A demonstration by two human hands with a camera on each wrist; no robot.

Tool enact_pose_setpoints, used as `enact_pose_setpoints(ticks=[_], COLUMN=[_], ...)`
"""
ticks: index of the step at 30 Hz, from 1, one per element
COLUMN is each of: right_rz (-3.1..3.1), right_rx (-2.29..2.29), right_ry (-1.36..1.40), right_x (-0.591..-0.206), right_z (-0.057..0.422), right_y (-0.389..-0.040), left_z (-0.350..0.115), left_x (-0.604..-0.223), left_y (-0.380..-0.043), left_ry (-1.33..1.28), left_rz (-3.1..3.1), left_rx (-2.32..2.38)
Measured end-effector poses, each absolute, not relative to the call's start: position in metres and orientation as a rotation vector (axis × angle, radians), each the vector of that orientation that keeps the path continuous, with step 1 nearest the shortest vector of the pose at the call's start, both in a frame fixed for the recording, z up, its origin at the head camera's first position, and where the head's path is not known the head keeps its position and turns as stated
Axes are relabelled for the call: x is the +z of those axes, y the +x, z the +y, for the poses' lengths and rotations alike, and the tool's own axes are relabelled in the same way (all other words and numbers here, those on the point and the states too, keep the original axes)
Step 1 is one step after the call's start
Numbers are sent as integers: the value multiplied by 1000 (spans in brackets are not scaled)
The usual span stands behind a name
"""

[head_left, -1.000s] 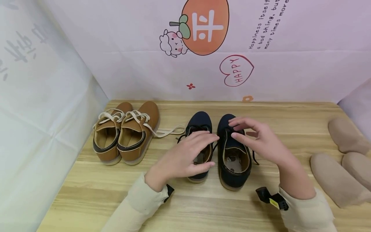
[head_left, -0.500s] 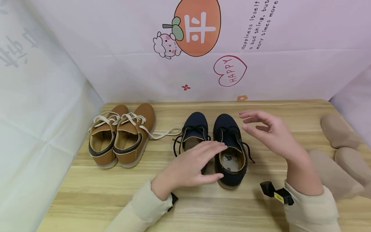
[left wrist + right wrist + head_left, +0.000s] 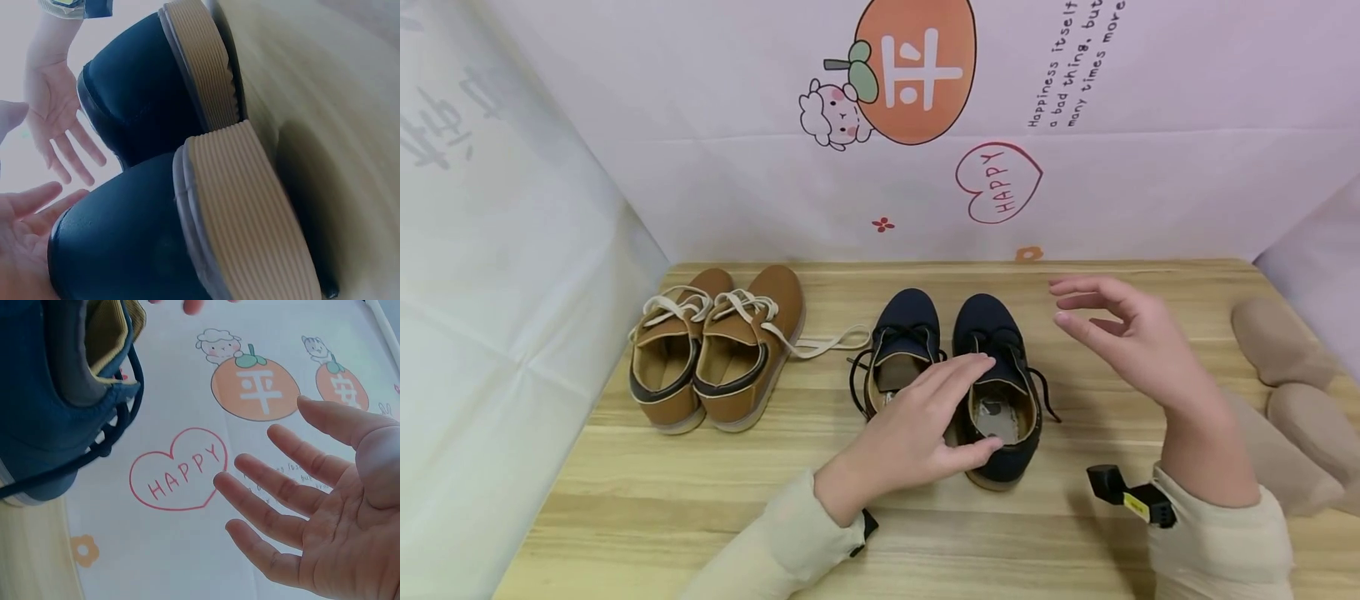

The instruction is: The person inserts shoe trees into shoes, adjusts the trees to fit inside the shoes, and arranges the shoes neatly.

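Two navy lace-up shoes stand side by side mid-table, toes toward the back wall. Over the left navy shoe (image 3: 908,321) hangs my left hand (image 3: 917,429), fingers loosely extended and holding nothing; it hides that shoe's heel, and its fingertips overlap the right navy shoe (image 3: 988,321). In the left wrist view both dark heels with ribbed tan soles (image 3: 250,212) fill the middle. To the right of the pair, my right hand (image 3: 1131,342) hovers with relaxed, spread fingers and an empty palm, as the right wrist view confirms. Black laces (image 3: 1042,392) trail beside the right navy shoe.
A pair of brown shoes (image 3: 733,400) with cream laces stands at the left, one lace (image 3: 831,343) reaching toward the navy pair. Several beige rounded forms (image 3: 1273,342) lie at the right edge. A printed white cloth (image 3: 737,183) closes off the wooden table's back.
My right hand has moved off the right navy shoe, away to the right. My left hand has drifted right and slightly toward me, uncovering the front of the left navy shoe.
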State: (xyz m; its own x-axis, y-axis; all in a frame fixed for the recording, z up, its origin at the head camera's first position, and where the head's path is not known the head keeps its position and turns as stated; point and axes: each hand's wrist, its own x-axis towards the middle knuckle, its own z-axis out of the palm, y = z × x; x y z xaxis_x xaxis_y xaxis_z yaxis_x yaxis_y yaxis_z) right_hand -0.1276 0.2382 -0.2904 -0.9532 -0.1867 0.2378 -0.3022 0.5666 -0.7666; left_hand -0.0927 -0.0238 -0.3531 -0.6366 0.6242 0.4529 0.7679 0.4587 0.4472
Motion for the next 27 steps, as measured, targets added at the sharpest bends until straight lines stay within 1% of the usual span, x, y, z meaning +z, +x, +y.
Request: enact_pose_setpoints(ticks=[7,14,27], right_rz=[-2613,-2596,-2542], right_rx=[1354,1367,1360], right_ry=[385,335,206], right_x=[-286,-284,-282], right_z=[249,259,280], right_y=[-125,-124,-121], left_z=[-17,-9,-8], left_x=[-349,-345,-348], left_y=[-90,-85,-89], left_ry=[-1196,-1091,-1079], left_rz=[-2600,-2734,-2859], left_rx=[-907,-801,-721])
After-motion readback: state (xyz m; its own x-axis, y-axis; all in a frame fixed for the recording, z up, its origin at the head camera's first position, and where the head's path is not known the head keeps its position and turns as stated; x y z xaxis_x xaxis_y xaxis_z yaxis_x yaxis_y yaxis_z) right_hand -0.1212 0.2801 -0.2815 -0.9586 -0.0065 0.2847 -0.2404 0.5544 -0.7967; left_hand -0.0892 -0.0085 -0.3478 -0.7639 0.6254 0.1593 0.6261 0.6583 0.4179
